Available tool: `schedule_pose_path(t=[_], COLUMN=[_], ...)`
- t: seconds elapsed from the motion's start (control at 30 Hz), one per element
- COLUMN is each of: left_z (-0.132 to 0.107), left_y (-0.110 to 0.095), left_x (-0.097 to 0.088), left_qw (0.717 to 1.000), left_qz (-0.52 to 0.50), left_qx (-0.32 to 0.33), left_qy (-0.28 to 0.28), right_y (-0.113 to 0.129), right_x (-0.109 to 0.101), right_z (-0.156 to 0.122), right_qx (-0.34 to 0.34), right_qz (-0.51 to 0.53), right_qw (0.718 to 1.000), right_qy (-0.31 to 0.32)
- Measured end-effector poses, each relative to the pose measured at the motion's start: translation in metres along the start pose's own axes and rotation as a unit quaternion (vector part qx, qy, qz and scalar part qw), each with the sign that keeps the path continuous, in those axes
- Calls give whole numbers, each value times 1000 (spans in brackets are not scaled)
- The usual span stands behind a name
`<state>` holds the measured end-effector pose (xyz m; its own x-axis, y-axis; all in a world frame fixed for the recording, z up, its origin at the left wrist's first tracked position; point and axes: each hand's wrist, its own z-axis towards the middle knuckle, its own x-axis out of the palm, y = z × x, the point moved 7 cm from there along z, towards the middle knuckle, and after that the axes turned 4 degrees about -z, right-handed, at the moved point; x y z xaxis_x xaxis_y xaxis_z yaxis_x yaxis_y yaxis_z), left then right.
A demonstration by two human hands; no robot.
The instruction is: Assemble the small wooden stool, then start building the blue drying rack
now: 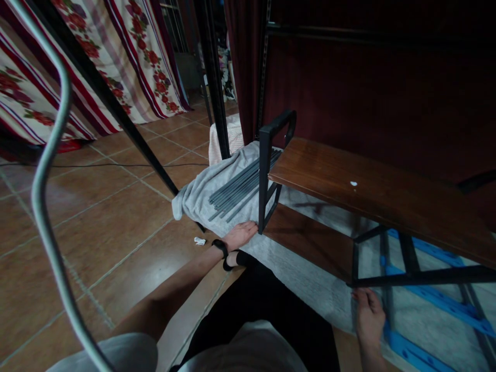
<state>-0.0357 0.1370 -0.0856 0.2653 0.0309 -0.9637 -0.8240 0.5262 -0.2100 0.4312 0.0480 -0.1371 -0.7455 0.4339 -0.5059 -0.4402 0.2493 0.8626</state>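
Observation:
A small two-tier shelf (321, 160) with brown wooden boards and a black metal frame stands in front of me. My left hand (241, 235), with a dark band on the wrist, holds the frame's lower left corner; its fingertips are partly hidden there. At the right end of the lower board (310, 245), my right hand (369, 311) has its fingers curled at the frame's bottom corner. A bundle of thin grey rods (238, 185) lies left of the shelf on a grey cloth (201, 192). A small white scrap (353, 183) rests on the upper board.
Blue strips (426, 294) joined to dark bars lie under the shelf's right side. Black metal posts (217, 82) rise behind the cloth. A pale curved tube (46, 155) crosses the left side. A crumpled white piece (200, 241) is on the tiled floor (116, 243). Floral curtains (127, 57) hang behind.

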Motion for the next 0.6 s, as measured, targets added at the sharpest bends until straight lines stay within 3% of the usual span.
schedule_pose_path(t=[0.6], left_z=[0], left_y=[-2], left_x=[2], left_qw=[999], left_qz=[36], left_qx=[-6], left_qy=[-6], right_y=[-1], right_x=[3], right_z=[1], right_qx=[1], right_qz=[28], right_qw=[999], right_qy=[-22])
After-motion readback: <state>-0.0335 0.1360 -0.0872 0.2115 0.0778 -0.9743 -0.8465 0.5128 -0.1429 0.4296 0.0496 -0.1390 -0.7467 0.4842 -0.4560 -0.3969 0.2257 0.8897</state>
